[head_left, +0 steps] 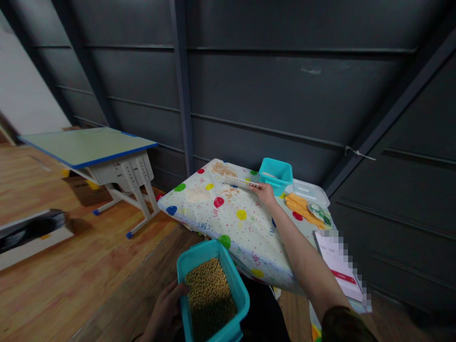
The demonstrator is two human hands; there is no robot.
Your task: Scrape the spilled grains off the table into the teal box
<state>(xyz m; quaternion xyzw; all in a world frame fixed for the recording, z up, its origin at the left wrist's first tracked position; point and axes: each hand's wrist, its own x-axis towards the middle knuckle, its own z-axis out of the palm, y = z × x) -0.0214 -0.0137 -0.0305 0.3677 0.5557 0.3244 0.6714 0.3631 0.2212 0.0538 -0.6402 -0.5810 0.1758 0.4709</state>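
Observation:
In the lower middle, my left hand (166,306) grips the side of a teal plastic container (243,297), thumb over its rim. Round tan beans (210,282) fill much of it, and it is held below the table's near edge. My right hand (264,192) reaches across the table, closed on one end of a long flat white strip (237,181), perhaps a ruler. The strip points left, close to the patterned tablecloth (194,216). Around its far end lie a tan scatter (223,168), a brownish scatter (232,194) and a pale patch (197,194).
A second teal container (281,173) stands by the wall, beside a clear lid (309,191). An orange cloth (297,205), a round patterned item (317,213) and a tablet-like screen (338,270) lie right. A desk (92,145) stands left, with boxes on the floor.

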